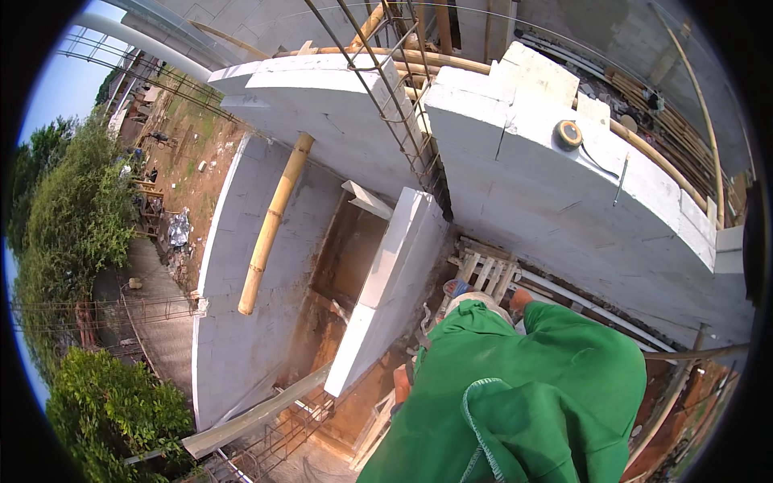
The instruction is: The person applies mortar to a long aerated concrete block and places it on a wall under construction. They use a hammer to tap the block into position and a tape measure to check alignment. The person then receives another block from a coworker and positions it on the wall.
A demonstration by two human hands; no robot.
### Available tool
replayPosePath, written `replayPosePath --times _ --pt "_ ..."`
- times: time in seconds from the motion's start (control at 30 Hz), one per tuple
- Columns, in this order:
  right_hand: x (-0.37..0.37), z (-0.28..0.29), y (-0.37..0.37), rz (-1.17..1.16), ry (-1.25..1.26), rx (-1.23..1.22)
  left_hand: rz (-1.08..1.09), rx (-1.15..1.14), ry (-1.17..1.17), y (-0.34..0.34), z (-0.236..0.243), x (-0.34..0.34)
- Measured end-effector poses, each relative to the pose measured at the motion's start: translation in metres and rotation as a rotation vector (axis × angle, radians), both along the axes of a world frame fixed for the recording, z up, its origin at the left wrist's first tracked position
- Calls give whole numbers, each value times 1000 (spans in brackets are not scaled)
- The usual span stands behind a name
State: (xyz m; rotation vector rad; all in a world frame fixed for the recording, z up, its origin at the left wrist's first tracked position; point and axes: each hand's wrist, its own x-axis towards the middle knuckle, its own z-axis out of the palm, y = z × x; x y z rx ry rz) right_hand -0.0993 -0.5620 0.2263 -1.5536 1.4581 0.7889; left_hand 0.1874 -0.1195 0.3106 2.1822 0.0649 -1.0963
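Observation:
Green clothing (531, 386) fills the lower right of the head view. At the end of a green sleeve, my right hand (519, 299), apparently orange-gloved, is beside a round, pale object (477, 299) that looks like a bucket, with something blue at its top. My left hand (400, 381), also apparently orange-gloved, is mostly hidden behind the clothing. What either hand holds is hidden. A pale wooden pallet (489, 272) lies below, beyond them. On the white block wall (515, 177) above sit a yellow-and-black tape measure (568, 134) and a thin tool (621, 181).
A narrow white block wall (370, 306) divides the bays below. A bamboo pole (274, 225) juts from the wall at left, and a board (250, 414) slants at lower left. A vertical rebar cage (394, 113) rises between walls. Trees (76, 217) and dirt ground lie outside.

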Motion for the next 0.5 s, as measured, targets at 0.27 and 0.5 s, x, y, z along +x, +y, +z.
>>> replayPosePath --times 0.27,0.5 --pt "69 18 -36 37 -256 -113 -40 -13 -24 8 2 3" --pt "193 109 -90 102 -604 -424 129 -64 -81 9 4 -3"
